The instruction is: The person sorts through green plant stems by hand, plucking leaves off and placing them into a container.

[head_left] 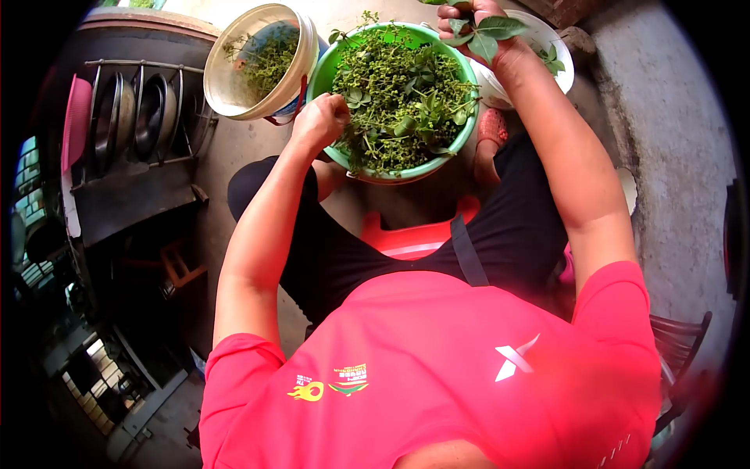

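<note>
A green basin stands in front of me, heaped with sprigs of small green buds and some leaves. My left hand is closed at the basin's left rim, beside the sprigs. What its fingers hold, if anything, is hidden. Up at the basin's far right, my right hand is closed on a few broad green leaves. Below that hand is a white bucket with several green leaves in it, partly covered by my forearm.
A cream bucket with more green sprigs stands left of the basin. Pans and a pink colander sit in a rack on the left. A red plastic stool shows between my legs. A grey wall runs along the right.
</note>
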Available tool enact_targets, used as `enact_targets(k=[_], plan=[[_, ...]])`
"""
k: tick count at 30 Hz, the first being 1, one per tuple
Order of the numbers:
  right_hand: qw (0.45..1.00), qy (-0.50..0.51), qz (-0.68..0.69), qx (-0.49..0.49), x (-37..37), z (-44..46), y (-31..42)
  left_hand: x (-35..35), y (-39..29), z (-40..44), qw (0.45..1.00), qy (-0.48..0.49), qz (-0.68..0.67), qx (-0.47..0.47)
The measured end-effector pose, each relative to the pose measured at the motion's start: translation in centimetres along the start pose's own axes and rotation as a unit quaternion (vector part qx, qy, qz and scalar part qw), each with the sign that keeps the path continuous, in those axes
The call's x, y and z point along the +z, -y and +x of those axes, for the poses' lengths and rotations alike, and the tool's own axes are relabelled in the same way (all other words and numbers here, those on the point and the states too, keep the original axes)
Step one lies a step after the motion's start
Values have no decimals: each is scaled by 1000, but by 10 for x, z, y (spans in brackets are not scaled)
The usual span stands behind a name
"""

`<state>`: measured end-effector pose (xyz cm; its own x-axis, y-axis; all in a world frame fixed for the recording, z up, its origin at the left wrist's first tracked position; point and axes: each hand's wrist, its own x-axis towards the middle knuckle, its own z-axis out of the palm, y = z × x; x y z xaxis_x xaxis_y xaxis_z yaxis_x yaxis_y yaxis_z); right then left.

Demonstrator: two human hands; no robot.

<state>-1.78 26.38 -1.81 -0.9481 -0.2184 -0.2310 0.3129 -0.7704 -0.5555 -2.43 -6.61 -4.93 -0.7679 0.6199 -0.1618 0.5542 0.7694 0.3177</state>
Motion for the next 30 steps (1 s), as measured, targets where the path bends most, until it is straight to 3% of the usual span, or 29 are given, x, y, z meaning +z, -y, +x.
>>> enact_targets(k=[1,5,7,8,9,13,18,23,27,29,30], plan=[[999,-43,-16,-9,19,-9,-2,-1,1,1,998,-26,-59,-16],[997,46,8,54,10,-5,-10,-9,-6,-6,991,-50,-118,23],[999,6,3,50,20,-14,-22,-10,-15,-14,996,-21,40,81],[998,-61,-22,13,61,-38,-27,-6,-17,-16,994,-18,65,81],[998,-47,-22,29,60,-39,-30,0,-18,-17,992,-14,91,81],[997,-60,-21,37,63,-47,-45,9,-16,-7,993,-33,80,76],[996,-62,-55,15,50,-47,-42,-2,-6,-12,963,-108,-213,-122],[977,-119,-178,-22,53,-41,-47,-21,-23,-23,869,-121,-451,-163],[924,-69,-375,-21,65,-39,-58,-23,-41,-20,771,-125,-606,-150],[905,-3,-415,-94,63,-32,-77,-25,-48,-21,777,-123,-600,-143],[898,14,-433,-80,66,-35,-78,-25,-51,-20,787,-127,-587,-141]])
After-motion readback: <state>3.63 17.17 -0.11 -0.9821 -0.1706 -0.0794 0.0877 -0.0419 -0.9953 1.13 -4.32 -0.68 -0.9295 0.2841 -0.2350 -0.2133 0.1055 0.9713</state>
